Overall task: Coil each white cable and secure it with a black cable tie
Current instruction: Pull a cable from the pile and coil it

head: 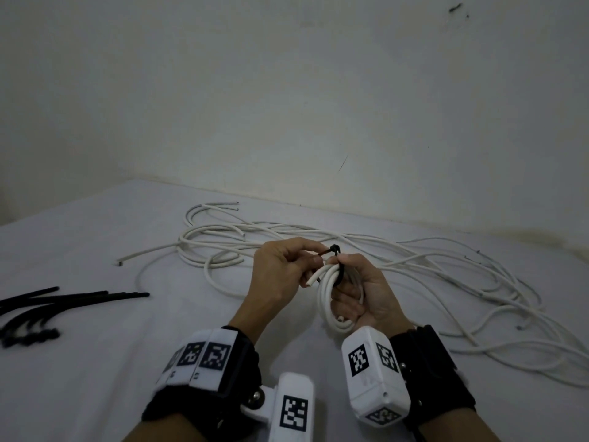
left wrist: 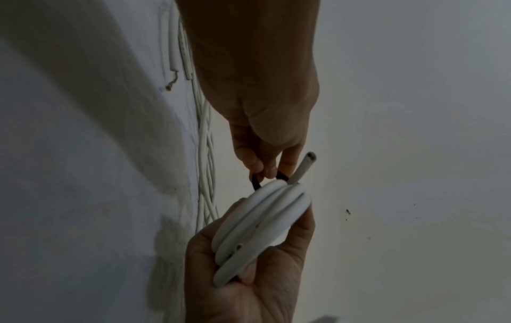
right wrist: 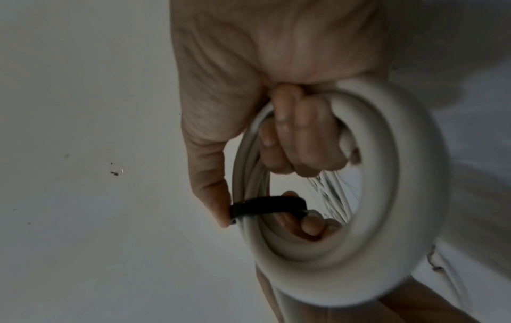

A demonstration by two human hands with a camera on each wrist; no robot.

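Note:
A small coil of white cable (head: 331, 301) stands upright in my right hand (head: 350, 275), whose fingers curl through the loop while the thumb presses at its top. A black cable tie (head: 337, 272) wraps round the top of the coil. My left hand (head: 315, 252) pinches the tie's free tail just left of the tie's head (head: 334, 248). In the left wrist view the left fingertips (left wrist: 258, 167) hold the black tie (left wrist: 255, 181) above the coil (left wrist: 262, 218). The right wrist view has the tie (right wrist: 268, 205) crossing the coil (right wrist: 387, 218). One cut cable end (head: 310, 282) sticks out leftward.
Several loose white cables (head: 446, 275) lie tangled across the white-covered table (head: 127, 362) behind and to the right of my hands. A bunch of spare black cable ties (head: 63, 298) lies at the left edge. A pale wall rises behind the table.

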